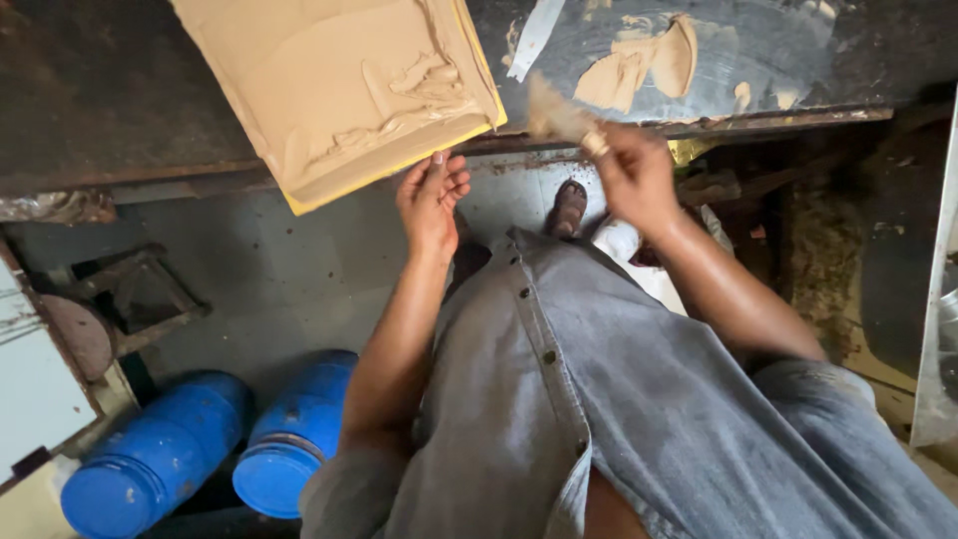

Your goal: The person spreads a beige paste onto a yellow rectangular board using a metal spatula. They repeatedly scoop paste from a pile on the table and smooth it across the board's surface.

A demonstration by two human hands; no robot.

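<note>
Head view: a blurred brush (561, 117) sits gripped in the right hand (635, 175) over the dark worktable's edge (120, 110). Left hand (432, 200), fingers loosely curled and holding nothing, touches the lower corner of a yellow-edged board (344, 85) thickly smeared with tan paste. Two blue plastic drums (215, 444) lie below on the floor.

A board (339, 90) lies on the desk (110, 100), overhanging its near edge. Right of it, the brush (559, 118) hangs over that edge. Two drums (220, 444) lie on the floor (289, 269) below, left.
</note>
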